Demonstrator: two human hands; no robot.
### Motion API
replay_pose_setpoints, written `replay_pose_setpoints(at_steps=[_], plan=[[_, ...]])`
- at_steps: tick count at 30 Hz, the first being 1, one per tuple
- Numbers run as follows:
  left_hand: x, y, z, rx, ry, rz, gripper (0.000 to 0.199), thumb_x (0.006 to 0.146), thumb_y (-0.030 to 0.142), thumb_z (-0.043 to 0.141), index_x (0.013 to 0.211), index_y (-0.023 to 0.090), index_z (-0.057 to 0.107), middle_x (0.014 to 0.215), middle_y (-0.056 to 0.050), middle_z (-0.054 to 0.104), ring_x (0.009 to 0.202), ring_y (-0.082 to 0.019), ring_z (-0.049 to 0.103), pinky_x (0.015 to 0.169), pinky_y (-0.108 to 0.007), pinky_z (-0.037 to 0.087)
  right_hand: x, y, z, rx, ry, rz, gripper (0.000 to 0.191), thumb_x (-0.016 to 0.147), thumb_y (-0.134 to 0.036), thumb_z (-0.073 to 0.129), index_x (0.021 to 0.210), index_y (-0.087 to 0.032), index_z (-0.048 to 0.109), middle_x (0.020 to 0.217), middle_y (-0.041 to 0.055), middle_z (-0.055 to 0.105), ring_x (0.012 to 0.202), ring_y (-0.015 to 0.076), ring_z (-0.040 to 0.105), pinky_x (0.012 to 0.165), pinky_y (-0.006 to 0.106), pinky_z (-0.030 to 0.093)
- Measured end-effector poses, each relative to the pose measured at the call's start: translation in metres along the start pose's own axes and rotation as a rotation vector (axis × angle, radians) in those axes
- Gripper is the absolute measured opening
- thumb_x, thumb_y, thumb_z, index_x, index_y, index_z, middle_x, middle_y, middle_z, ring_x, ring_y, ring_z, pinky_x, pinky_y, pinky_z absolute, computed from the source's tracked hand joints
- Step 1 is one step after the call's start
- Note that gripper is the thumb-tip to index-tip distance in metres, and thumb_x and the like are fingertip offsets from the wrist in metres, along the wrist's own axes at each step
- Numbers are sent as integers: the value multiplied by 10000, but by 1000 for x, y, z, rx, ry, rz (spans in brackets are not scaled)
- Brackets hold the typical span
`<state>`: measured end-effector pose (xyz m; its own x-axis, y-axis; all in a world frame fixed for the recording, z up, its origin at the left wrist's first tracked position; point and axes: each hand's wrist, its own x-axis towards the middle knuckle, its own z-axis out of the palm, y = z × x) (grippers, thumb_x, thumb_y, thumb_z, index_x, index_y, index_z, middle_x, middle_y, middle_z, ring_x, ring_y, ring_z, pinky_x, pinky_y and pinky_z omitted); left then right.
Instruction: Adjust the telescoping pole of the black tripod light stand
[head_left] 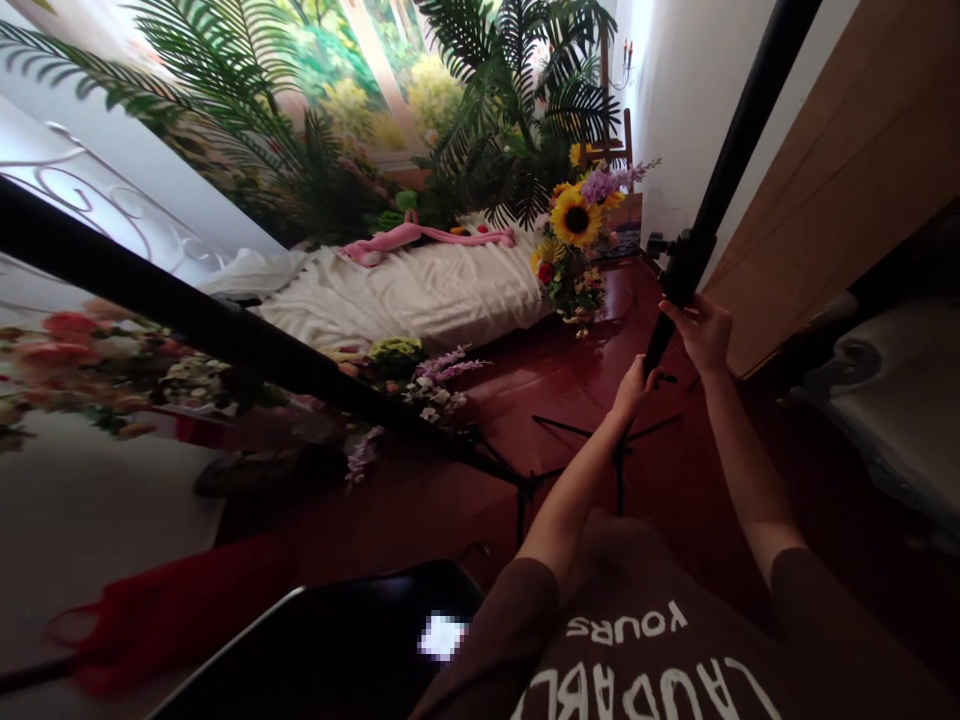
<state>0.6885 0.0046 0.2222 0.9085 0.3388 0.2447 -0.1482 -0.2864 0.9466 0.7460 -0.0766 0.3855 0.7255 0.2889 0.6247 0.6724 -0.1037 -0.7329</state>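
A tall black stand pole point(731, 150) slants up to the upper right, with a thick collar and a side knob. My left hand point(636, 388) is wrapped round the thinner tube below the collar. Just above it, my right hand point(703, 328) grips the pole at the collar's lower edge, fingers bent against it. The stand's thin legs point(620, 450) spread on the dark red floor below my hands. A second black pole point(187, 320) crosses the left side diagonally and ends in its own tripod legs.
A bed with a cream cloth point(427, 290) bears a pink plush toy point(390, 240). Sunflowers point(576, 217), palm fronds and pink flowers point(67, 345) surround it. A dark screen point(337, 640) and a red bag point(180, 610) are at lower left. A wooden panel point(832, 180) leans at right.
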Motion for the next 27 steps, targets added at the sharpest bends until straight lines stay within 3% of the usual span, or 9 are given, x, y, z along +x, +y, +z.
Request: replay_pose_setpoints(at_steps=[10,18,23,27], plan=[[-3,8,-1,-5,8,-47,290,941,395,515,1152,198,481,821,-11,669,635,-115,624,652,-238,466,-4,-3,2,-10,-7,-13,449,867,-587,631,1122,-231,727,1005,44,767,989,233,725,821,340,606],[-3,11,-5,19,-16,-87,259,952,402,506,1116,203,492,799,3,667,657,-107,632,657,-216,452,9,-3,7,63,43,-21,488,857,-599,641,1163,-224,701,1047,64,754,1009,247,711,841,388,606],[-3,3,-2,31,27,-42,239,950,380,511,1109,202,497,827,-14,666,696,-121,637,678,-225,453,8,-5,6,17,79,5,422,841,-555,686,1080,-209,719,966,61,765,872,196,724,763,309,604],[-3,-1,0,6,22,-38,228,956,375,498,1104,201,499,801,-7,661,662,-114,630,662,-219,451,-12,-2,-9,25,93,40,395,924,-514,593,1070,-172,726,981,95,774,784,148,723,709,246,584]])
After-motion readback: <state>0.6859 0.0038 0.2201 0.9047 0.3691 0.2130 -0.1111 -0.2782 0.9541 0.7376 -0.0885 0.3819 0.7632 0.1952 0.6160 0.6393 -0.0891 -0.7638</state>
